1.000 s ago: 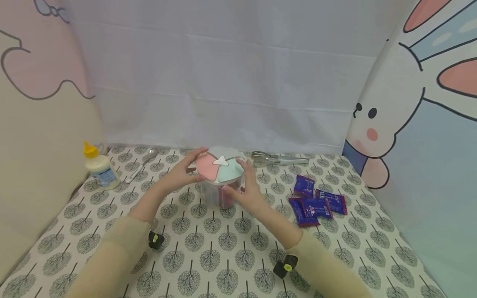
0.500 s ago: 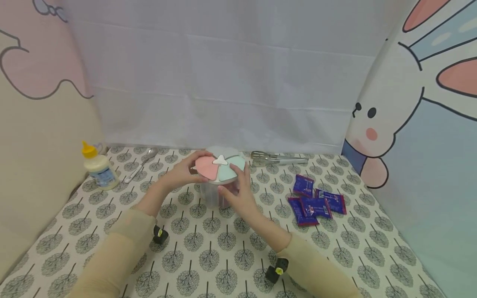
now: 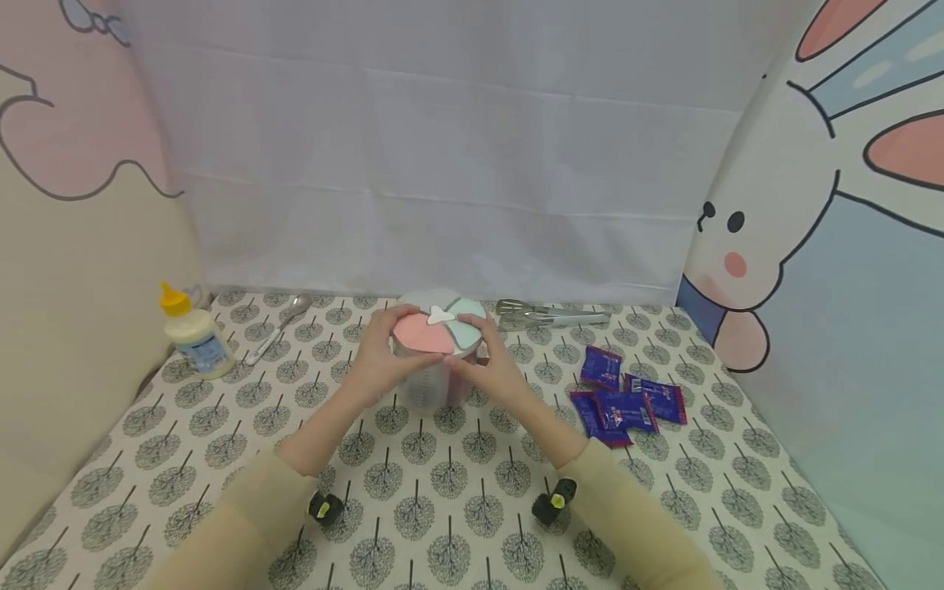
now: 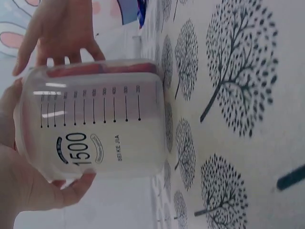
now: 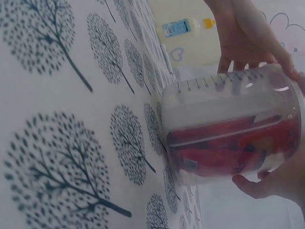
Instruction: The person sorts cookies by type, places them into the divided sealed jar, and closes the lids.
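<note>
Near the back of the table stands a clear plastic storage jar (image 3: 431,389) with a round lid (image 3: 424,333) in pink, mint and white segments and a white knob in the middle. My left hand (image 3: 378,360) grips the lid's left side, its thumb along the front rim. From the right, my right hand (image 3: 497,370) grips the lid too, fingers over the mint segments, the two thumb tips close together. Measuring marks and "1500" show on the jar wall (image 4: 105,119) in the left wrist view. Red packets (image 5: 214,152) fill a compartment inside, seen in the right wrist view.
To the right lie several purple snack packets (image 3: 627,410). Metal tongs (image 3: 553,318) rest behind them near the back edge. A yellow-capped bottle (image 3: 197,336) stands at the left, with a spoon (image 3: 279,329) beside it. Patterned cloth (image 3: 413,516) covers the table.
The lid's coloured segments have turned counterclockwise, the pink one swinging to the front. My left hand has moved round toward the front; my right hand has shifted its hold on the rim.
</note>
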A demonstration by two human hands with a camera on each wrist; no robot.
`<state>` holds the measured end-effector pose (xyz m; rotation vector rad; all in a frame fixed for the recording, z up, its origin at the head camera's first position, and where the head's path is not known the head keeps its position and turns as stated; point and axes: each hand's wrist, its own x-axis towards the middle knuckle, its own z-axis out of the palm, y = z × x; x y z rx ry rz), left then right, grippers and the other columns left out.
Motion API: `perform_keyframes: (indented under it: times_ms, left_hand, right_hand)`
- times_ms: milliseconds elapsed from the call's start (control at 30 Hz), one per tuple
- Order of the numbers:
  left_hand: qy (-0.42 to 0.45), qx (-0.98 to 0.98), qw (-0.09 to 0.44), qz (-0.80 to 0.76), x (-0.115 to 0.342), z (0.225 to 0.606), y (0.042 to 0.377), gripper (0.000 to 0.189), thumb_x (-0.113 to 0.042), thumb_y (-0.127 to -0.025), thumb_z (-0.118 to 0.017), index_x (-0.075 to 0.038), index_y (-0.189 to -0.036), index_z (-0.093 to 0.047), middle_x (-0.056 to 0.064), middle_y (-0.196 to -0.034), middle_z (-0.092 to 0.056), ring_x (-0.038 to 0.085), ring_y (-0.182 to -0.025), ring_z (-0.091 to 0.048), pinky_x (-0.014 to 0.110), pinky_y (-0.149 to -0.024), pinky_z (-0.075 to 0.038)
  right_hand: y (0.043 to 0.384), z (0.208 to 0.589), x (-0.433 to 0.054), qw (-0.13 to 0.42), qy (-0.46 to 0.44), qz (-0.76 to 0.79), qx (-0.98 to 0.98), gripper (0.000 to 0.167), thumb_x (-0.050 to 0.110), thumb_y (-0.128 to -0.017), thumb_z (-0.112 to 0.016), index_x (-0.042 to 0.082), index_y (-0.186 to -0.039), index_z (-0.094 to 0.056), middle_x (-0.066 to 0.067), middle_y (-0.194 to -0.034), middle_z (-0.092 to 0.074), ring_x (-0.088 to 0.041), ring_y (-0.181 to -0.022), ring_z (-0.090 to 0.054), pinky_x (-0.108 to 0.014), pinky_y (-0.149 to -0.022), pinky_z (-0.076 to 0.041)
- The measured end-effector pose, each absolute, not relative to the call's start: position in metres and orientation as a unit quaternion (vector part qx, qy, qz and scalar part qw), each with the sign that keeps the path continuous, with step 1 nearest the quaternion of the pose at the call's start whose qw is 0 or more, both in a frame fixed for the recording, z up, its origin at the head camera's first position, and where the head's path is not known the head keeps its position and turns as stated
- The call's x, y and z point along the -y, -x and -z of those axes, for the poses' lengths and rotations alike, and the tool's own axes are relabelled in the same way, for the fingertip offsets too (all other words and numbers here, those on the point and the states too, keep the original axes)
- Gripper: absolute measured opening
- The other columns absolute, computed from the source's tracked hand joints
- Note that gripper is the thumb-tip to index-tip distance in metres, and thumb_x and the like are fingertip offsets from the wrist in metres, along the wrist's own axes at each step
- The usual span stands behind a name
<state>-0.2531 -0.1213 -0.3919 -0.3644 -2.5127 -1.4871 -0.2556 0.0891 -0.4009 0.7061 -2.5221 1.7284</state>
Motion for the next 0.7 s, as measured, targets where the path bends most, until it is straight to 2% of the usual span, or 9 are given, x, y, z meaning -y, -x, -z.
perform_keyframes:
  times_ms: [100,133,267,333,367,433,567,700]
  left_hand:
    - [0.076,0.853,0.120,0.502,0.108,0.390,0.241,0.085,-0.051,-0.065,-0.081,-0.018,-0.134,-0.044,0.008,-0.137,-0.040,0.026,-0.123,-0.041,0.056,-0.104,-0.035]
    - [0.064,0.854,0.122,0.502,0.104,0.390,0.237,0.086,-0.052,-0.065,-0.080,-0.017,-0.135,-0.044,0.010,-0.140,-0.037,0.027,-0.124,-0.040,0.057,-0.104,-0.035]
    - [0.019,0.861,0.110,0.496,0.092,0.391,0.225,0.092,-0.061,-0.065,-0.075,-0.023,-0.139,-0.038,0.016,-0.150,-0.018,0.037,-0.130,-0.035,0.064,-0.100,-0.036]
    - [0.016,0.866,0.101,0.490,0.091,0.394,0.222,0.094,-0.065,-0.063,-0.073,-0.026,-0.141,-0.035,0.018,-0.153,-0.010,0.041,-0.133,-0.030,0.067,-0.098,-0.034]
    - [0.017,0.869,0.095,0.485,0.091,0.395,0.221,0.094,-0.066,-0.063,-0.073,-0.029,-0.141,-0.034,0.018,-0.154,-0.008,0.043,-0.133,-0.029,0.069,-0.097,-0.034]
    - [0.033,0.879,0.090,0.467,0.095,0.397,0.221,0.094,-0.066,-0.064,-0.072,-0.032,-0.142,-0.033,0.019,-0.154,-0.007,0.046,-0.135,-0.026,0.071,-0.096,-0.031]
    - [0.079,0.893,0.083,0.436,0.112,0.393,0.224,0.096,-0.063,-0.064,-0.075,-0.038,-0.144,-0.028,0.016,-0.157,-0.006,0.045,-0.139,-0.016,0.075,-0.097,-0.024]
    - [0.164,0.882,0.069,0.438,0.135,0.383,0.238,0.099,-0.048,-0.068,-0.080,-0.036,-0.148,-0.022,0.008,-0.158,-0.011,0.038,-0.142,-0.014,0.073,-0.102,-0.019]
  right_hand:
    - [0.261,0.391,-0.097,-0.038,-0.266,-0.554,0.788,0.071,0.041,-0.084,-0.068,0.026,-0.143,-0.032,-0.008,-0.154,-0.017,-0.031,-0.133,-0.033,-0.046,-0.101,-0.044]
    - [0.265,0.390,-0.099,-0.047,-0.276,-0.546,0.790,0.071,0.045,-0.084,-0.067,0.026,-0.143,-0.032,-0.008,-0.154,-0.017,-0.031,-0.132,-0.035,-0.045,-0.101,-0.044]
    - [0.268,0.377,-0.108,-0.074,-0.331,-0.524,0.781,0.075,0.043,-0.086,-0.065,0.014,-0.145,-0.029,-0.014,-0.153,-0.015,-0.036,-0.132,-0.033,-0.049,-0.103,-0.041]
    - [0.273,0.377,-0.112,-0.075,-0.354,-0.508,0.782,0.076,0.045,-0.085,-0.064,0.013,-0.144,-0.029,-0.015,-0.152,-0.016,-0.036,-0.132,-0.033,-0.049,-0.103,-0.041]
    - [0.273,0.375,-0.113,-0.080,-0.363,-0.506,0.778,0.075,0.040,-0.087,-0.065,0.010,-0.144,-0.028,-0.016,-0.149,-0.020,-0.037,-0.131,-0.033,-0.050,-0.103,-0.040]
    - [0.274,0.375,-0.116,-0.085,-0.371,-0.500,0.778,0.075,0.038,-0.087,-0.065,0.008,-0.144,-0.027,-0.016,-0.148,-0.020,-0.038,-0.131,-0.033,-0.051,-0.103,-0.040]
    - [0.280,0.387,-0.118,-0.080,-0.359,-0.489,0.791,0.086,0.051,-0.082,-0.066,0.019,-0.148,-0.022,-0.010,-0.157,-0.006,-0.037,-0.138,-0.026,-0.050,-0.105,-0.039]
    - [0.277,0.396,-0.114,-0.040,-0.326,-0.490,0.807,0.091,0.062,-0.075,-0.064,0.032,-0.149,-0.021,0.002,-0.159,0.007,-0.034,-0.142,-0.018,-0.048,-0.104,-0.040]
